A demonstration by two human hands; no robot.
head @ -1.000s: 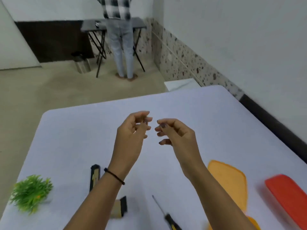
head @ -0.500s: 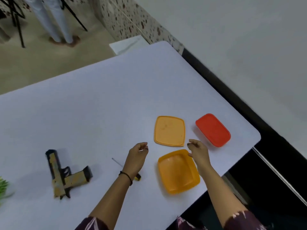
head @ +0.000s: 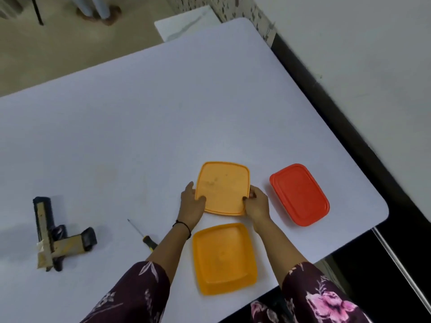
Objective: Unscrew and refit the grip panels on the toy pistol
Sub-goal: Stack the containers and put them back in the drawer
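Observation:
The tan and black toy pistol (head: 57, 238) lies on its side at the left of the white table (head: 144, 127). A small screwdriver (head: 142, 234) with a black and yellow handle lies between the pistol and my left forearm. My left hand (head: 191, 201) grips the left edge of the flat orange lid (head: 222, 187). Fingers of my right hand (head: 256, 203) pinch the lid's right edge. Both hands are well to the right of the pistol.
An open orange container (head: 224, 257) sits at the table's near edge, just below the lid. A closed red box (head: 299, 194) stands to the right near the table's corner. Someone's feet (head: 98, 12) show on the floor beyond the table.
The view dropped from the room to the tabletop. My hands came down from mid-air, passed the orange container, and closed on the two sides of the orange lid.

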